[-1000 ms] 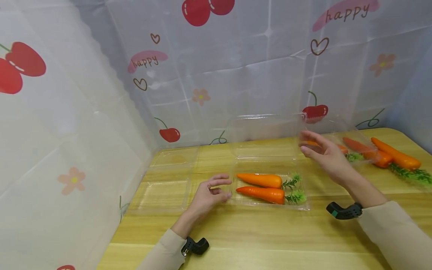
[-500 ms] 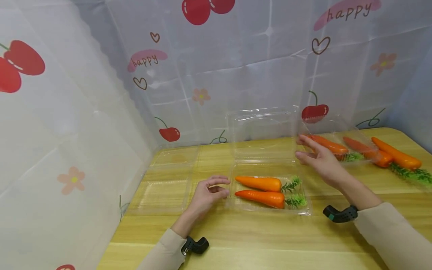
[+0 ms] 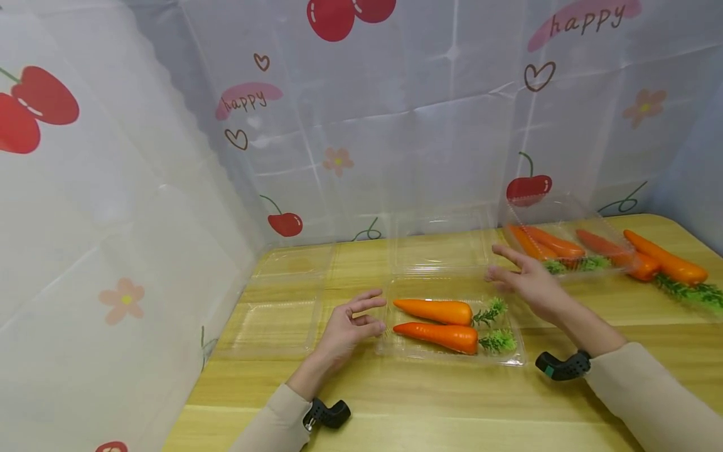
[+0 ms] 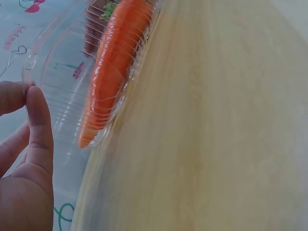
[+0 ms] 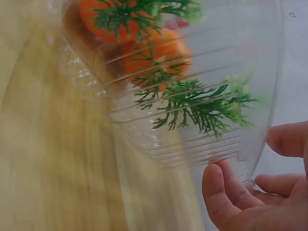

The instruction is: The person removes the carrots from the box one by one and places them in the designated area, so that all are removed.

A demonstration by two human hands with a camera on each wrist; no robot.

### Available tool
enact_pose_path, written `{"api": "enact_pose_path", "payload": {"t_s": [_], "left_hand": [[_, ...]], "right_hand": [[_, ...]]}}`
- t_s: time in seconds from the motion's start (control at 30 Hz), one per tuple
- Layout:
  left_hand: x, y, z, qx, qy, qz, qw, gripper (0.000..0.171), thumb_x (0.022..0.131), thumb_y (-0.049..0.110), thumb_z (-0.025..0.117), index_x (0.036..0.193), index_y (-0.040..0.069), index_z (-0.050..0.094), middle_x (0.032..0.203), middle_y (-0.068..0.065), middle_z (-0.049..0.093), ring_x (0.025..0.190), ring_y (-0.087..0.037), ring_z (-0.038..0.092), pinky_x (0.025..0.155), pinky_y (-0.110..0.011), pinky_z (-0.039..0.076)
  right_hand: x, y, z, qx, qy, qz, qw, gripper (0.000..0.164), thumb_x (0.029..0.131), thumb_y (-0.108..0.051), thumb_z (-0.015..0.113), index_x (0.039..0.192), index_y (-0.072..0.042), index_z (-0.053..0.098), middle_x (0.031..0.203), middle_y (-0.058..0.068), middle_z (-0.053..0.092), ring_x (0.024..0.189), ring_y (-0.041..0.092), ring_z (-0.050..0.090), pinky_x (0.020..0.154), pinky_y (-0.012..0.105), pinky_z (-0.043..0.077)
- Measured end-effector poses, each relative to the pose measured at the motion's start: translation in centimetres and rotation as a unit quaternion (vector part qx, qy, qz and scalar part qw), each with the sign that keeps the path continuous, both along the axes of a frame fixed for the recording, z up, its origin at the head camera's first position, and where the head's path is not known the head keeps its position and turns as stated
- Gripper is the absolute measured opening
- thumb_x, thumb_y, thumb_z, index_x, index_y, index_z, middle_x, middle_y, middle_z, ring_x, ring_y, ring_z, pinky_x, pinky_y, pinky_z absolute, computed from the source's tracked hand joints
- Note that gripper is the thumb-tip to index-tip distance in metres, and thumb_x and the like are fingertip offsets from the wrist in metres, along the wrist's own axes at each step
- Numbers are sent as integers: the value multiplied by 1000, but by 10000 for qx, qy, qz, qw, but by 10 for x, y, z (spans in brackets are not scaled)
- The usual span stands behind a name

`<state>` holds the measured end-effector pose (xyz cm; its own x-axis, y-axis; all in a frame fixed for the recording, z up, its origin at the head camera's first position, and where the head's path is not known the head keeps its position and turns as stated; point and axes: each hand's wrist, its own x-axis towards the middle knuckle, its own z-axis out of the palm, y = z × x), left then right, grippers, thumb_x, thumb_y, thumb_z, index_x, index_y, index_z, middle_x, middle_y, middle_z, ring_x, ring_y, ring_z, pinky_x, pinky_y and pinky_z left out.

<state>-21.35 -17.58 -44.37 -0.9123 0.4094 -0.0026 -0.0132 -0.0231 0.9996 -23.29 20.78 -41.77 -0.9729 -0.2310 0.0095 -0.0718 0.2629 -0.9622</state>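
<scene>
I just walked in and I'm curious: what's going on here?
Someone is handling a clear plastic hinged box, its lid open and two orange carrots with green tops inside. The left hand pinches its left rim; the right hand is near its right rear corner, though whether it grips is unclear. A second clear plastic box lies open to the left; more orange carrots show through and beside a third box at the right.

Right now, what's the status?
Left hand pinching clear rectangular plastic container; right hand at its far right corner. Two green-topped orange carrots inside. Clear lid open, nothing visibly blocking.
</scene>
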Motion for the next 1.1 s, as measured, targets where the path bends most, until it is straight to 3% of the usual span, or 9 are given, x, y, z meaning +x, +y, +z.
{"api": "enact_pose_path", "payload": {"t_s": [0.13,0.23,0.33,0.43,0.5,0.6,0.77,0.97,1.1], "left_hand": [[0,0,0,37,-75,-11,10000,55,88,-5,75,140,-11,57,164,-12,38,82,-9,68,78,-23,61],[-1,0,-1,27,-75,-31,10000,55,89,-4,75,140,-12,56,165,-15,37,82,-9,68,78,-23,61],[0,0,-1,46,-66,-42,10000,54,89,-4,75,139,-12,56,165,-14,36,82,-9,68,78,-23,61],[0,1,-1,94,-58,-39,9999,54,89,-5,74,138,-13,56,165,-14,36,81,-9,68,78,-23,61],[1,1,-1,118,-64,-28,9999,53,89,-5,74,138,-14,56,165,-15,36,81,-9,68,78,-23,61],[3,1,-1,136,-83,-11,9999,52,89,-7,74,137,-14,57,166,-13,36,80,-8,68,77,-23,61],[4,2,0,133,-78,-29,9999,53,89,-6,74,138,-15,56,165,-12,37,81,-8,69,78,-24,62],[6,3,1,142,-78,-13,9999,53,89,-7,74,138,-14,56,165,-8,39,79,-8,69,78,-25,62],[6,3,1,138,-101,-1,9999,54,88,-7,74,138,-14,56,165,-8,39,78,-8,69,78,-25,62]], "right_hand": [[0,-1,-4,-22,-160,27,9999,72,110,-32,49,165,0,13,143,37,52,105,1,69,88,17,55],[-2,0,-7,-19,-263,94,9996,73,111,-34,46,164,1,12,147,37,49,105,-2,67,89,16,53],[-3,0,-9,128,-314,205,9992,74,111,-38,43,164,2,10,156,35,39,109,2,67,101,31,55],[-4,0,-10,199,-388,318,9985,76,112,-41,41,164,2,7,162,34,29,121,21,66,115,54,43],[-4,0,-10,172,-464,400,9980,76,112,-41,39,164,2,4,164,35,23,129,36,61,117,65,33],[-4,-1,-8,175,-538,495,9972,78,112,-42,38,164,2,1,167,34,13,134,48,53,116,71,28],[-2,1,1,443,-505,633,9957,78,112,-42,37,164,2,-2,168,35,3,134,52,51,115,71,31],[3,1,20,1319,-335,494,9895,80,110,-48,43,166,-3,8,163,39,21,129,55,55,107,70,42],[5,2,34,1925,-57,359,9806,76,109,-49,45,164,-3,20,162,36,26,135,58,47,105,72,43]]}}
